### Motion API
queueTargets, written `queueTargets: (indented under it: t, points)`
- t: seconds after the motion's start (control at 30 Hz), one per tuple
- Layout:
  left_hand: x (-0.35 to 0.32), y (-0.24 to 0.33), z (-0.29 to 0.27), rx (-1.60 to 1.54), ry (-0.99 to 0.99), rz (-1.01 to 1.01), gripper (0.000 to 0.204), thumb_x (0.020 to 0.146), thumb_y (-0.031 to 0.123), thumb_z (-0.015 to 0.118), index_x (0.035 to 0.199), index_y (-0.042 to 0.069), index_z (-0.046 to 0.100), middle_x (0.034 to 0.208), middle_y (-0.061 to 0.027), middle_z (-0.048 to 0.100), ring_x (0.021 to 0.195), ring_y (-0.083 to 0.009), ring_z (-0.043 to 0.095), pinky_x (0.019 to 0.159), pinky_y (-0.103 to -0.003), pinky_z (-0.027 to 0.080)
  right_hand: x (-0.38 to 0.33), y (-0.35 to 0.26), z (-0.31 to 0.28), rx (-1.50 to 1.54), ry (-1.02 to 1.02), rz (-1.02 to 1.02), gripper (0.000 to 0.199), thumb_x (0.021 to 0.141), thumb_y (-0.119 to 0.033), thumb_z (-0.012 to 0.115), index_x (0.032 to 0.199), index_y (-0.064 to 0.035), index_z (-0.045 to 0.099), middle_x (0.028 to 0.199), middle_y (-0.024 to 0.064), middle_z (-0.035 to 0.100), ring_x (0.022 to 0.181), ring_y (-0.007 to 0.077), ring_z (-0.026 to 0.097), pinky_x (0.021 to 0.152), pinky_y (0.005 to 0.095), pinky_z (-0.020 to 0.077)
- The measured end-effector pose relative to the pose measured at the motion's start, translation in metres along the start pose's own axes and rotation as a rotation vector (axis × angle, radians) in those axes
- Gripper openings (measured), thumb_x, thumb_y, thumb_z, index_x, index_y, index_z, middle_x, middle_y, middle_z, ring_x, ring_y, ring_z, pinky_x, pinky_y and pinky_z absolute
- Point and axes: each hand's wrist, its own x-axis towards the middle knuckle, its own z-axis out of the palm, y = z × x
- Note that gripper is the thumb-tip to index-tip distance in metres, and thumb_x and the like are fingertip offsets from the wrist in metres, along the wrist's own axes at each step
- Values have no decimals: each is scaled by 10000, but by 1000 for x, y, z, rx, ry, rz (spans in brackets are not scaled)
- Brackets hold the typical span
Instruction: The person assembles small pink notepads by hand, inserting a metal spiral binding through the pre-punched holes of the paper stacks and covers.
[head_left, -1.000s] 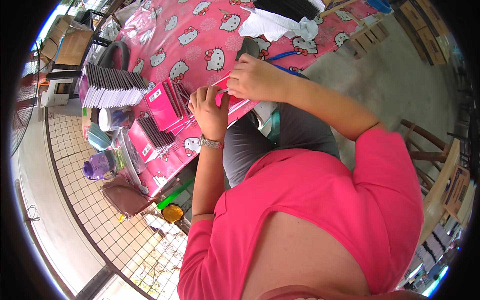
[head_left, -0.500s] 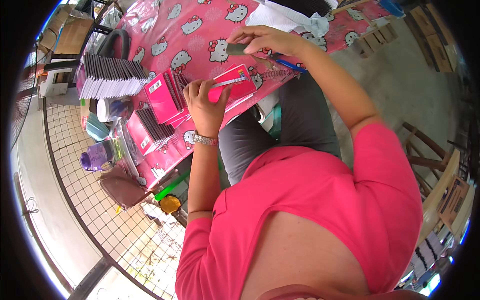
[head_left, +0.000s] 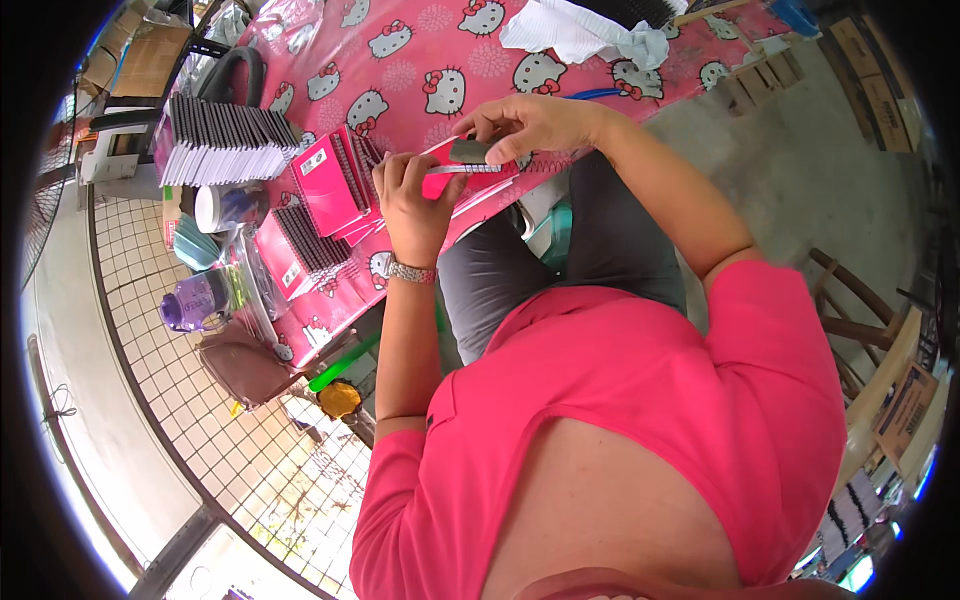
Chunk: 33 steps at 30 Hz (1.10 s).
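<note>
Seemingly a bookbinding workshop: coil-bound books [head_left: 225, 150] stand left of the left grip [head_left: 412, 197] on the desk [head_left: 415, 40]; a coil [head_left: 550, 166] lies beside the right grip [head_left: 540, 124], cartons [head_left: 872, 82] farther right.

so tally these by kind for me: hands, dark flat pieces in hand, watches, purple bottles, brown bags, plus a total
Hands: 2, left hand and right hand
Dark flat piece: 1
Watch: 1
Purple bottle: 1
Brown bag: 1
Total: 6
</note>
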Motion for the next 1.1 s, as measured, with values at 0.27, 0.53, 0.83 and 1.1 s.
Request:
queueTargets:
  t: [0.27, 0.53, 0.83, 1.1]
  points:
    - [4, 0, -5, -42, -25, -27, 349, 676, 214, 866, 911, 62, 658, 939, -93, 610, 945, -317, 557, 824, -433, 470, 23, -23, -21, -637, -56, 80, 419, 799, -206, 694, 1175, -25, 671, 1213, 85, 660, 1133, 164, 591, 957, 297, 459]
    - [1, -19, -9, -54, -4, -95, 339, 709, 201, 863, 926, 56, 648, 942, -76, 615, 845, -251, 579, 731, -371, 491, 31, -36, -19, 18, -99, 110, 470, 746, -206, 709, 1193, -62, 679, 1279, 93, 628, 1190, 222, 579, 1037, 332, 432]
    - [7, -32, -6, -317, -95, -148, 319, 776, 128, 831, 956, -10, 607, 924, -88, 608, 629, -145, 611, 554, -272, 482, 49, -29, -19, 199, -247, -24, 528, 749, -268, 740, 1214, -32, 655, 1249, 86, 630, 1121, 179, 599, 971, 328, 462]
    - [10, -34, -7, -367, -118, -163, 350, 766, 132, 845, 966, -9, 593, 901, -74, 612, 634, -130, 621, 561, -260, 483, 65, -26, -14, -212, -179, 132, 506, 744, -235, 718, 1204, -36, 649, 1174, 66, 647, 1066, 151, 599, 949, 301, 456]
